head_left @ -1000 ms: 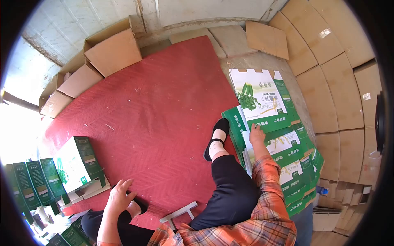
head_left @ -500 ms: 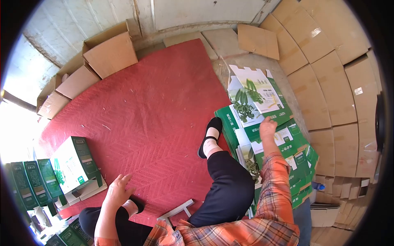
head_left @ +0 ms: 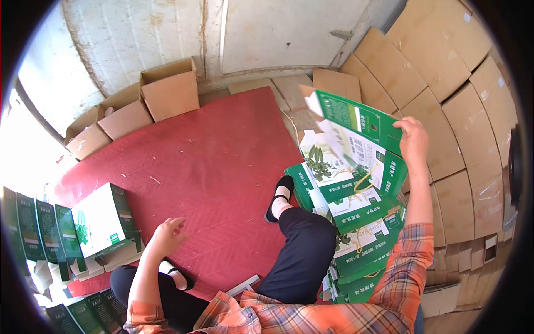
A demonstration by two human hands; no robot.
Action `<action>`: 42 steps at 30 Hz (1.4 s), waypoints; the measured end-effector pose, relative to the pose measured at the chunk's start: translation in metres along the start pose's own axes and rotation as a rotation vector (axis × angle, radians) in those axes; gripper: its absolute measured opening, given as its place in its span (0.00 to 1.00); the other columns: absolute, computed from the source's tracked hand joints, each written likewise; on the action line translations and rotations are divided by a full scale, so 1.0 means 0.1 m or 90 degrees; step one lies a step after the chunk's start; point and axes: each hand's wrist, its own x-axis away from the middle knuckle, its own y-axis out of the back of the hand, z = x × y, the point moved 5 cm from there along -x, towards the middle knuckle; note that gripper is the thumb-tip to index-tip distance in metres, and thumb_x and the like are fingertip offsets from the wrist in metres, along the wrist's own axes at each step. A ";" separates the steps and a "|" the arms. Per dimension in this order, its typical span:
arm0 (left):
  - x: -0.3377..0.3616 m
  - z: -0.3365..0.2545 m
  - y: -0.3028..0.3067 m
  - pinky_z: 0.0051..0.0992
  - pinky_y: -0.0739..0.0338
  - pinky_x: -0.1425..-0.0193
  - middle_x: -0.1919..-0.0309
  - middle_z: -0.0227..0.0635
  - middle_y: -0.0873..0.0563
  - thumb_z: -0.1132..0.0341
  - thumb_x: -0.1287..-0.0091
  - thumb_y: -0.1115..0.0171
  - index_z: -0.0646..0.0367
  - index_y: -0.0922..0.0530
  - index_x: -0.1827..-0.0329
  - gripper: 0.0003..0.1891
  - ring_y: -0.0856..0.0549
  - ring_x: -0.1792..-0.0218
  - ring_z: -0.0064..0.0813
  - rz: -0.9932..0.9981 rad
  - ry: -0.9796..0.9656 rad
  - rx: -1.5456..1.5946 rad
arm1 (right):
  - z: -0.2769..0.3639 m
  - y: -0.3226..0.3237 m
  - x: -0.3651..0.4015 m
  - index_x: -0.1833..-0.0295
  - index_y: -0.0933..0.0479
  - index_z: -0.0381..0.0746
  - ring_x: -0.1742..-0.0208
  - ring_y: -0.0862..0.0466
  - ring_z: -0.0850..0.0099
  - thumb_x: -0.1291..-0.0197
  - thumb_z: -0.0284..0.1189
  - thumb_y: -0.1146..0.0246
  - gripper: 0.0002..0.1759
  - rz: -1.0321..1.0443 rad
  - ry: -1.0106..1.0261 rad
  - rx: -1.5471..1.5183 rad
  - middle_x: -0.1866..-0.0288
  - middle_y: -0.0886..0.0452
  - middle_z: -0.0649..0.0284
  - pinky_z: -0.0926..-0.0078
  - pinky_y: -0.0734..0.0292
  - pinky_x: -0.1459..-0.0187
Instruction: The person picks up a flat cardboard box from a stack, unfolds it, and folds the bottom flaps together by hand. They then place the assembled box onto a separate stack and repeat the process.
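My right hand (head_left: 414, 146) pinches the edge of a flat, folded green and white carton (head_left: 360, 119) printed with leafy plants, lifting it above a pile. Its raised end looks blurred. Below lies the stack of similar flat cartons (head_left: 361, 245), several with yellow cord handles. My left hand (head_left: 168, 236) hangs above the red mat with its fingers apart, holding nothing. To its left stands a set-up green and white box (head_left: 100, 220), beside a row of green boxes (head_left: 47, 231).
A red mat (head_left: 222, 150) covers the floor. Open brown cardboard boxes (head_left: 169, 97) line the wall at the back left. Stacked brown cartons (head_left: 434, 139) form a wall on the right. A pale bar (head_left: 243, 285) lies near my legs.
My right hand has moved up and right, raising a flat carton off the pile and tilting it. My left hand has shifted slightly upward, and the view has turned a little.
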 end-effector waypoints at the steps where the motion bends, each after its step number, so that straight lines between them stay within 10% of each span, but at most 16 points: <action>1: 0.01 0.02 0.03 0.36 0.22 0.45 0.52 0.48 0.16 0.64 0.45 0.29 0.63 0.23 0.40 0.28 0.15 0.53 0.43 -0.003 0.014 0.029 | 0.09 0.16 -0.06 0.67 0.17 0.39 0.59 0.17 0.61 0.47 0.14 0.43 0.11 -0.006 0.004 -0.006 0.63 0.17 0.60 0.65 0.23 0.58; 11: 0.27 0.22 0.62 0.41 0.42 0.23 0.28 0.50 0.33 0.64 0.49 0.21 0.54 0.44 0.22 0.52 0.38 0.25 0.47 -0.281 -0.064 0.113 | 0.74 0.42 -0.14 0.72 0.28 0.37 0.59 0.24 0.76 0.42 0.11 0.44 0.11 0.188 -0.025 -0.698 0.63 0.22 0.66 0.79 0.30 0.53; 15: 0.57 0.26 0.98 0.31 0.28 0.35 0.42 0.36 0.18 0.73 0.50 0.22 0.60 0.31 0.29 0.41 0.21 0.42 0.29 -0.224 -0.062 0.390 | 0.84 -0.34 0.01 0.69 0.30 0.42 0.57 0.25 0.78 0.40 0.15 0.40 0.11 0.195 -0.064 -0.923 0.58 0.23 0.68 0.79 0.29 0.51; 16: 0.55 0.42 0.91 0.23 0.23 0.49 0.58 0.28 0.13 0.74 0.47 0.24 0.63 0.19 0.44 0.25 0.18 0.57 0.19 -0.183 -0.103 0.482 | 0.88 -0.56 0.09 0.69 0.31 0.43 0.56 0.25 0.79 0.40 0.15 0.41 0.11 0.205 -0.103 -0.921 0.56 0.23 0.68 0.80 0.30 0.50; 20: 0.82 0.38 0.90 0.22 0.24 0.65 0.70 0.28 0.13 0.70 0.40 0.29 0.65 0.13 0.64 0.06 0.20 0.70 0.15 -0.198 -0.051 0.386 | 1.25 -1.26 0.46 0.68 0.29 0.39 0.58 0.24 0.80 0.44 0.15 0.40 0.08 0.245 -0.122 -0.788 0.63 0.22 0.69 0.80 0.29 0.53; 26: 0.99 -0.03 1.00 0.28 0.24 0.65 0.74 0.37 0.15 0.69 0.41 0.30 0.65 0.15 0.64 0.07 0.16 0.72 0.28 -0.307 -0.110 0.100 | 2.06 -1.51 0.90 0.52 0.25 0.37 0.47 0.21 0.70 0.50 0.19 0.33 0.18 0.313 -0.126 -0.731 0.53 0.20 0.60 0.71 0.27 0.43; 30: 0.97 -0.53 0.95 0.34 0.21 0.61 0.69 0.42 0.14 0.65 0.41 0.33 0.60 0.14 0.63 0.08 0.15 0.66 0.43 -0.286 -0.131 -0.073 | 2.61 -1.14 0.92 0.22 0.50 0.45 0.26 0.35 0.60 0.52 0.28 0.24 0.55 0.306 -0.116 -0.857 0.26 0.37 0.54 0.50 0.38 0.33; 35: 0.74 -0.63 0.62 0.38 0.20 0.58 0.67 0.41 0.14 0.59 0.36 0.39 0.57 0.14 0.63 0.11 0.14 0.63 0.44 -0.239 -0.113 -0.195 | 2.98 -1.10 1.13 0.21 0.58 0.37 0.24 0.43 0.49 0.61 0.31 0.18 0.68 0.105 -0.028 -0.702 0.22 0.48 0.44 0.56 0.43 0.27; 42: 0.49 -0.90 0.25 0.40 0.20 0.55 0.63 0.44 0.14 0.62 0.33 0.43 0.58 0.16 0.56 0.12 0.15 0.60 0.47 -0.164 -0.097 -0.281 | 3.12 -1.32 1.19 0.21 0.67 0.36 0.23 0.47 0.42 0.54 0.27 0.24 0.66 0.173 -0.134 -0.620 0.21 0.57 0.37 0.53 0.44 0.26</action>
